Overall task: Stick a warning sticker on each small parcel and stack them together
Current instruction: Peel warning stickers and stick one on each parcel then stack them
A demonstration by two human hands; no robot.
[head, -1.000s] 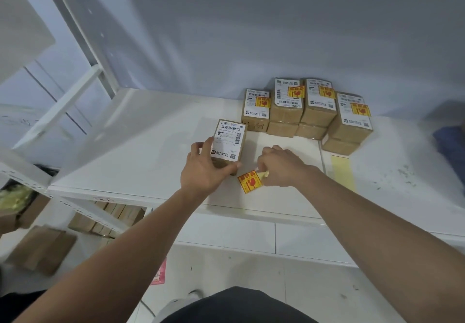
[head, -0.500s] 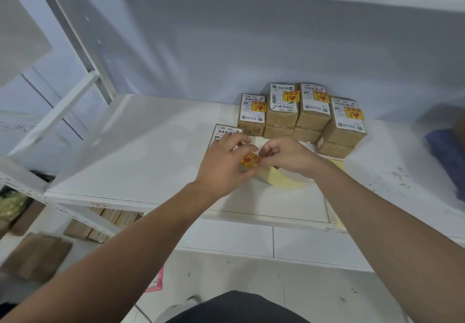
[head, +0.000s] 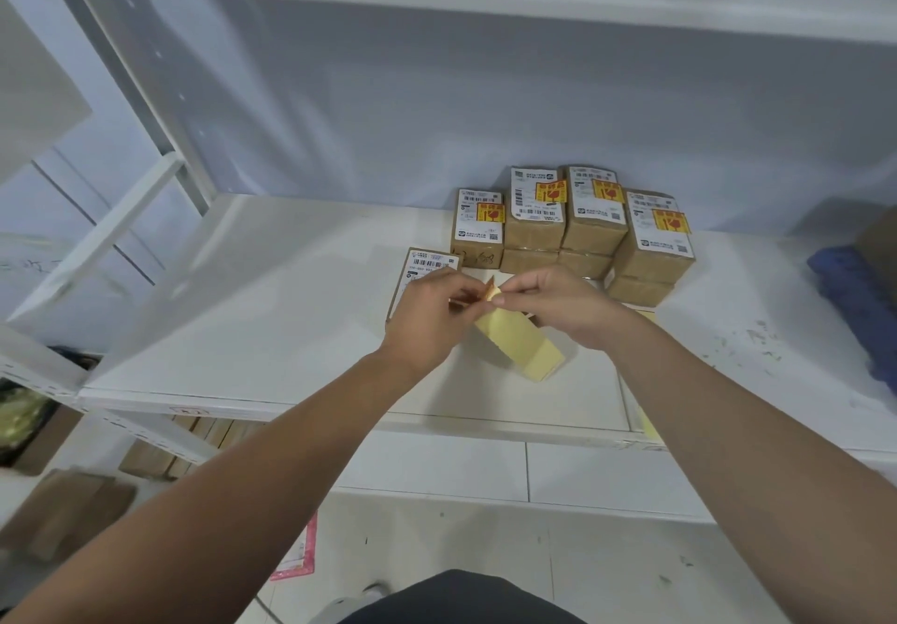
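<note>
Since near parcel lacks one, peeling step: left hand pinches sticker just beside it; right hand pinches backing strip; next, press onto parcel.

My left hand and right hand meet above the shelf. The sticker is between them at my left fingers, and the backing strip hangs from my right, toward me. A lone parcel lies just behind my left hand. The stacked parcels sit behind it to the right, against the wall. A cloth lies far right.
</note>
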